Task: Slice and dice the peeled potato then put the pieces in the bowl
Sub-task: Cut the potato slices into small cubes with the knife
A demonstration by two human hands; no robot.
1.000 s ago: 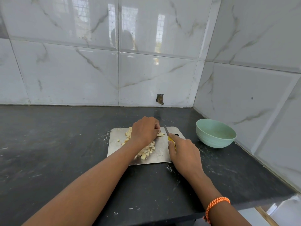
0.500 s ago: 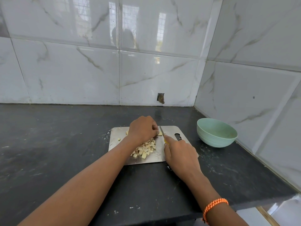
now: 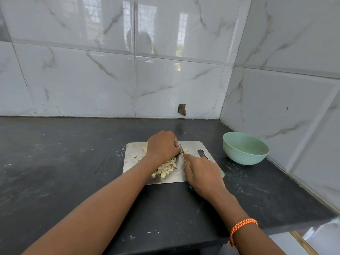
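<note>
- The potato (image 3: 184,150) that remains uncut is a small pale piece on the far part of the cutting board (image 3: 131,163), mostly hidden under the left hand; it is likely firm, wet and slippery, so it wants pinning from above with fingertips tucked back from the edge.
- The diced pieces (image 3: 166,168) lie in a loose heap on the board's near half, beside the left wrist; they look light and small (easy to scatter), so scooping or scraping them should work better than pinching 1 at a time.
- The knife (image 3: 181,150) stands just right of the left knuckles, its blade down among the potato.
- The left hand (image 3: 162,145) is curled knuckles-up over the potato, holding it down; the forearm crosses the board's near edge.
- The right hand (image 3: 203,174) is wrapped round the yellow handle, palm down.
- The bowl (image 3: 245,149) sits well to the right on the counter (image 3: 55,162), with no potato visible inside.
</note>
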